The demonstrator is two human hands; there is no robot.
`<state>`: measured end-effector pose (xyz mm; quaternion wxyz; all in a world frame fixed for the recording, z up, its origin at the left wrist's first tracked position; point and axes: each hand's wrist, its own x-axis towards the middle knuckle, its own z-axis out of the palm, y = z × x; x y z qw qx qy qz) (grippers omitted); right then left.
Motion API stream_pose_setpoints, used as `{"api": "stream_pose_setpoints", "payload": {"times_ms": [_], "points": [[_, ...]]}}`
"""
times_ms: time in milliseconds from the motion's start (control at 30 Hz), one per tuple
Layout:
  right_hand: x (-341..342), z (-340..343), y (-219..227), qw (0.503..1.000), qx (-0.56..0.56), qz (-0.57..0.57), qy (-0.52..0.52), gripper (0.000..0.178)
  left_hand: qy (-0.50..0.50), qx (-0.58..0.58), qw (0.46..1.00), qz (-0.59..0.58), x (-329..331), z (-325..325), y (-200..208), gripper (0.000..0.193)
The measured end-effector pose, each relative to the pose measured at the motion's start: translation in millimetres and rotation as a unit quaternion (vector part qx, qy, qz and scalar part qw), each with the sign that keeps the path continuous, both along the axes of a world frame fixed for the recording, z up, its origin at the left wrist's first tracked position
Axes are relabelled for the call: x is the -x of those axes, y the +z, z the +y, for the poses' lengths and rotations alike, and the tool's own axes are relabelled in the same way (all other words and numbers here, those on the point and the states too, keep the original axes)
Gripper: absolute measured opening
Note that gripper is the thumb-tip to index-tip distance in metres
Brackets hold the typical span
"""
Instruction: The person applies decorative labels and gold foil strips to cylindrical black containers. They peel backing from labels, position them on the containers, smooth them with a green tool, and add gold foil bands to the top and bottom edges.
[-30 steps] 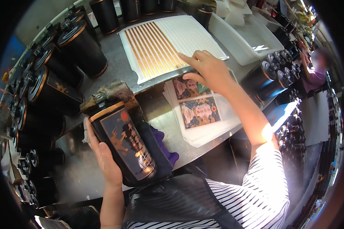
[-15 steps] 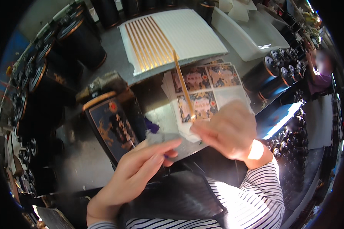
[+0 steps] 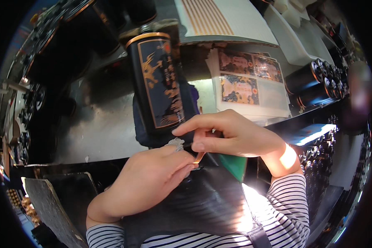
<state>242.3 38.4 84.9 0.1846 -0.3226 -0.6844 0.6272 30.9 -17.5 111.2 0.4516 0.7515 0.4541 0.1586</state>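
My left hand [image 3: 153, 177] is closed over my apron, a crumpled grey scrap [image 3: 176, 144] sticking out by its thumb. One end of a narrow gold strip [image 3: 199, 158] sits between its fingertips. Close beside it is my right hand [image 3: 237, 134], index finger stretched left. Its thumb and a curled finger meet at the strip, which is partly hidden behind this hand. Just beyond my fingers, a black canister [image 3: 157, 82] with a gold rim and gold dragon picture lies on a dark blue cloth [image 3: 141, 130].
A white sheet [image 3: 252, 25] with gold strips lies at the back. Printed label sheets [image 3: 239, 89] are stacked to the right. Behind them stands a white bin [image 3: 295, 37]. Dark canisters crowd the left, and more lie in a rack [image 3: 318, 78] at right.
My right hand has brought the gold strip down from the sheets to my left fingertips. The view has shifted, so the canister sits further right and higher in the picture.
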Motion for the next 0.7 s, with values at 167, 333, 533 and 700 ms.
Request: {"api": "stream_pose_setpoints", "payload": {"times_ms": [167,333,533,700], "points": [[13,-6,8,0.997,0.021,-0.054,-0.043,0.01,0.151,0.228,0.943,-0.19,32,-7,-7,0.022],[28,-16,0,0.988,-0.08,-0.059,-0.115,0.01,0.229,0.111,0.943,-0.215,36,-16,-33,0.014],[37,-15,-18,0.973,-0.132,-0.072,-0.175,0.012,0.328,-0.03,0.927,-0.182,38,-14,-71,0.008],[39,-10,-23,0.972,-0.107,-0.086,-0.192,0.013,0.348,-0.028,0.916,-0.199,39,-3,-84,0.011]]}}
